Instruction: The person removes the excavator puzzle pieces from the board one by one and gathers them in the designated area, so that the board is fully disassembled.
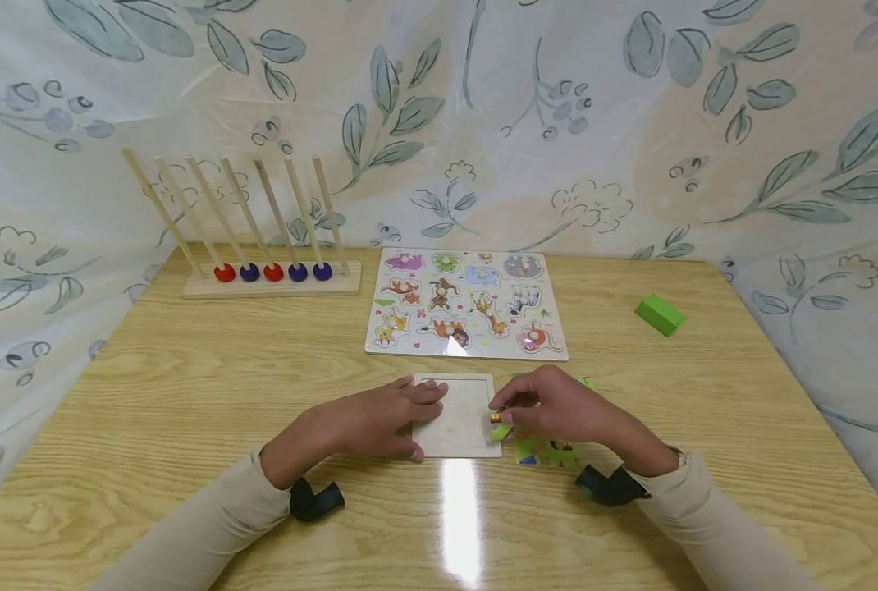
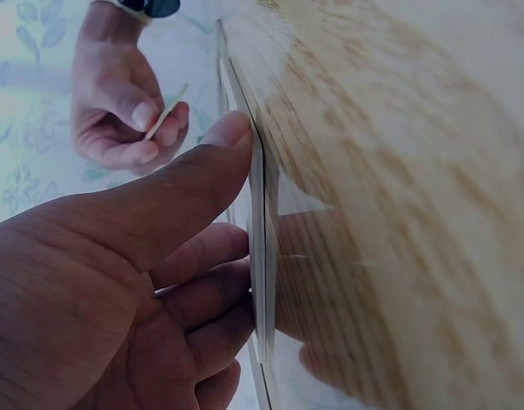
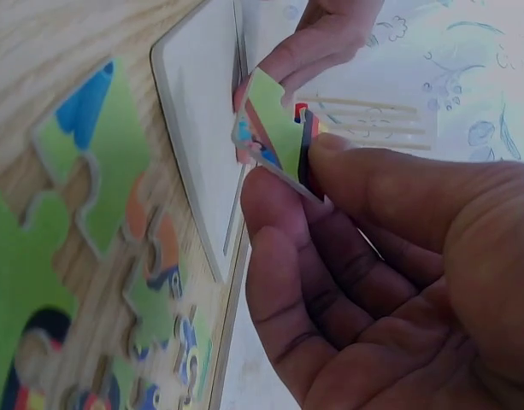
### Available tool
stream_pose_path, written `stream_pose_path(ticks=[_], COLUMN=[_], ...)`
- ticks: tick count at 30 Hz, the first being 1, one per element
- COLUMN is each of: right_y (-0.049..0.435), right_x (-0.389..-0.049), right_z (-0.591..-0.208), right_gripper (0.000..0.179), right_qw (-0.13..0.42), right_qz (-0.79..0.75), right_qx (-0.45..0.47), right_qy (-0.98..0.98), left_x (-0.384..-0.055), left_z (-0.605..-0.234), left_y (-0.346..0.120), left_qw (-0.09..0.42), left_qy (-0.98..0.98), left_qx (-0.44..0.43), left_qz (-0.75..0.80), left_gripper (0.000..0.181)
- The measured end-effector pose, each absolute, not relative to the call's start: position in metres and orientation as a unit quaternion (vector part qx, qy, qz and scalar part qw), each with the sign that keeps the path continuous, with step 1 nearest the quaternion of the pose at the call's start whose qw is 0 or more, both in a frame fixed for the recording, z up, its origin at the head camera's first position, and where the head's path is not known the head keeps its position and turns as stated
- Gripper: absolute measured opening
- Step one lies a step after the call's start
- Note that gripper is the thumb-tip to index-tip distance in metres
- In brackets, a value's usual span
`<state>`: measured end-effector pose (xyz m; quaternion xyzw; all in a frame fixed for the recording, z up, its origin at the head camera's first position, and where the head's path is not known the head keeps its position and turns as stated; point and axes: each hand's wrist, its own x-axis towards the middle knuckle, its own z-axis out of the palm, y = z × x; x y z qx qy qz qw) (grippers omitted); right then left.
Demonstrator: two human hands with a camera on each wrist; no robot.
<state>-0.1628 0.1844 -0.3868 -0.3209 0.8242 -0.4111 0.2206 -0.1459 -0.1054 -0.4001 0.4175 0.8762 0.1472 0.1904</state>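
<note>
A pale wooden puzzle tray [image 1: 457, 427] with a raised border lies near the front of the table, its inside bare. My left hand [image 1: 383, 417] rests on the tray's left side, fingers spread over its edge; the left wrist view shows the thumb [image 2: 227, 132] at the rim. Between thumb and fingers, my right hand [image 1: 557, 406] pinches a green jigsaw piece [image 3: 279, 120] with red and dark printing, held over the tray's right edge. More loose green jigsaw pieces [image 1: 546, 450] lie under and beside the right hand, partly hidden by it; one has a blue patch.
Behind the tray lies an animal peg puzzle board [image 1: 466, 304]. At the back left stands a wooden rod stand [image 1: 276, 285] with red and blue beads. A green block [image 1: 660, 314] sits to the right. A leaf-patterned cloth [image 1: 439, 123] hangs behind the table.
</note>
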Motion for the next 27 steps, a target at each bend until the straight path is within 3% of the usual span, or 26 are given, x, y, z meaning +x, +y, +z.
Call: stream_pose_path(ticks=[27], right_y=[0.22], right_x=[-0.159], right_z=[-0.394], right_gripper=[0.017], right_qw=[0.224], right_qz=[-0.398], right_qx=[-0.322], right_qy=[0.829], left_x=[-0.145], left_z=[-0.399], left_y=[-0.105], left_qw=[0.204], left_qy=[0.875], left_qx=[0.411], left_qz=[0.152], left_gripper=[0.069])
